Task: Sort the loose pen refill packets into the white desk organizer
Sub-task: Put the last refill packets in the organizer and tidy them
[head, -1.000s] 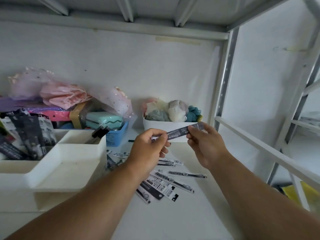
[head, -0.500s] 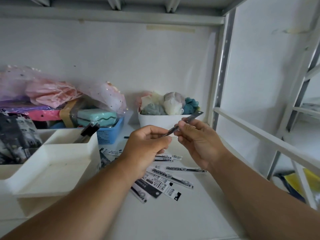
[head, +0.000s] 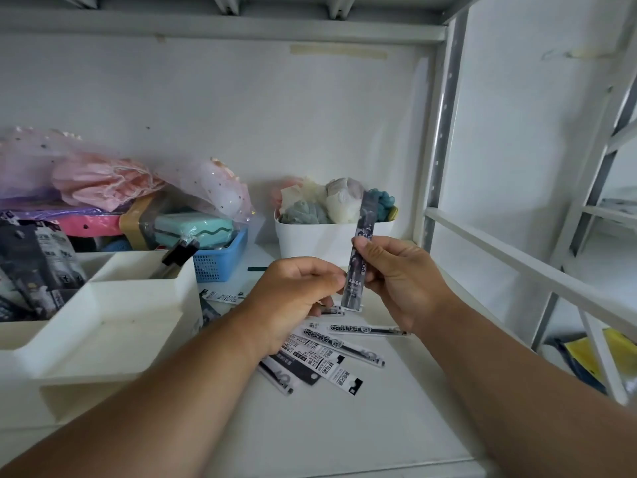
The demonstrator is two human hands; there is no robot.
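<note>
White metal shelving frames the scene, and its lower shelf point(head: 344, 426) carries the clutter. Above it the right hand point(head: 400, 277) pinches a dark refill packet point(head: 360, 253) between thumb and fingers point(head: 374, 251), holding it nearly upright. The left hand point(head: 293, 294) sits just beside it, fingers curled, with the tips touching the packet's lower part. Under both hands, loose refill packets point(head: 324, 353) lie scattered on the shelf. At left stands the white desk organizer point(head: 103, 326), dark packets in its rear compartment. Behind it sit a blue basket point(head: 224, 260) and a white tub point(head: 310, 236) of fabric items.
</note>
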